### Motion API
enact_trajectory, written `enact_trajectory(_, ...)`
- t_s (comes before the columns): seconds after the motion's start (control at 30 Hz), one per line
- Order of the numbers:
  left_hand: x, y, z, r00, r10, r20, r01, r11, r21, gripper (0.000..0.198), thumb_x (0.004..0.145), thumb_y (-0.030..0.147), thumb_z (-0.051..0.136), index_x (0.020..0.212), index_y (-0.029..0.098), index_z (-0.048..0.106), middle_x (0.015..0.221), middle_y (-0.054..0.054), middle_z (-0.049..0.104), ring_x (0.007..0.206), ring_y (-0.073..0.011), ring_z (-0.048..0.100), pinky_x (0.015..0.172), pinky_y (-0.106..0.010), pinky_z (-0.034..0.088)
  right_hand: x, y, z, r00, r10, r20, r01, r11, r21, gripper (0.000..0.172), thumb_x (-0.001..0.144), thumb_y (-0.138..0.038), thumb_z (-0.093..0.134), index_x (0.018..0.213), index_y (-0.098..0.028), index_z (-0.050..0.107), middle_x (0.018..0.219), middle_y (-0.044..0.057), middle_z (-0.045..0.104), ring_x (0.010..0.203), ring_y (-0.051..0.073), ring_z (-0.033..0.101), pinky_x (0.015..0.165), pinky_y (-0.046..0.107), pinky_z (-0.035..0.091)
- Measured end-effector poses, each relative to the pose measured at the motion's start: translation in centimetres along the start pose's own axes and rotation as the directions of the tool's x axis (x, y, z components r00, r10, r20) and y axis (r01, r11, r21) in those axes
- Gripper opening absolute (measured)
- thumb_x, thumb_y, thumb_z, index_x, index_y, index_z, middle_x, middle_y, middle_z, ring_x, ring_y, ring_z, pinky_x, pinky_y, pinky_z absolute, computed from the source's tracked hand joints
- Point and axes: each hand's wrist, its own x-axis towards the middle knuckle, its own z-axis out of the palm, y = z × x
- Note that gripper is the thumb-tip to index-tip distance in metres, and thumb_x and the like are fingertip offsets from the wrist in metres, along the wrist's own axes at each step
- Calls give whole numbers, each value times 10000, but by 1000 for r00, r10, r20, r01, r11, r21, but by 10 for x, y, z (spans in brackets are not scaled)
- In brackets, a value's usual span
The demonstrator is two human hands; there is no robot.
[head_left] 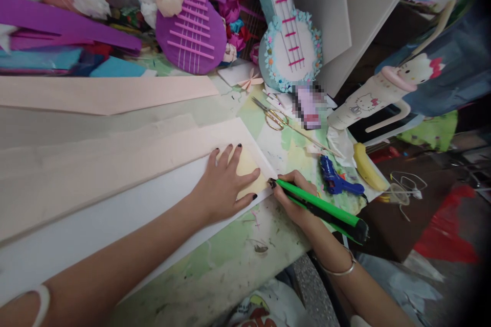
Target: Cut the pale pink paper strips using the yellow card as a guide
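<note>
My left hand lies flat with its fingers spread, pressing on a long white board and a small yellowish piece near the board's right end. Along the board's far side runs a pale pink sheet. My right hand is closed around a green and black utility knife. The knife's tip end is at the right edge of the board, close to my left thumb. Whether the blade touches the board I cannot tell.
Gold-handled scissors, a blue glue gun, a yellow banana-shaped thing and a white tumbler are at the right. Behind stand a purple paper instrument and a blue one. A folded pink strip lies further back.
</note>
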Motion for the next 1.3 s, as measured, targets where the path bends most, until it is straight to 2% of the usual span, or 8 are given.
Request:
enact_trajectory(0.47, 0, 1, -2, 1000, 6, -4, -6, 1000, 10, 488, 895, 534, 479, 1343, 343, 510, 1530, -157, 261, 1385, -486, 204, 1048, -653, 169, -6, 2, 1, 998, -47, -34, 47, 999, 11, 53, 757, -240, 587, 738, -226, 540, 560, -37, 629, 457, 107, 562, 497, 215, 425)
enact_trajectory(1.07, -1, 0, 0, 1000, 11, -10, -11, 1000, 3, 482, 898, 523, 483, 1344, 341, 499, 1564, -142, 209, 1394, -483, 183, 1051, -653, 154, -10, 6, 0, 1000, 24, 11, -24, 1000, -14, 63, 753, -270, 600, 760, -234, 549, 605, -22, 662, 511, 134, 601, 525, 244, 435)
enact_trajectory(1.3, 0, 0, 0, 1000, 4, -17, -5, 1000, -18, 477, 895, 524, 497, 1336, 340, 508, 1576, -117, 197, 1397, -473, 187, 1057, -650, 149, -12, 6, 1, 1000, 12, -22, -13, 1000, -22, 57, 743, -257, 596, 745, -240, 542, 606, -21, 668, 509, 140, 604, 528, 250, 437)
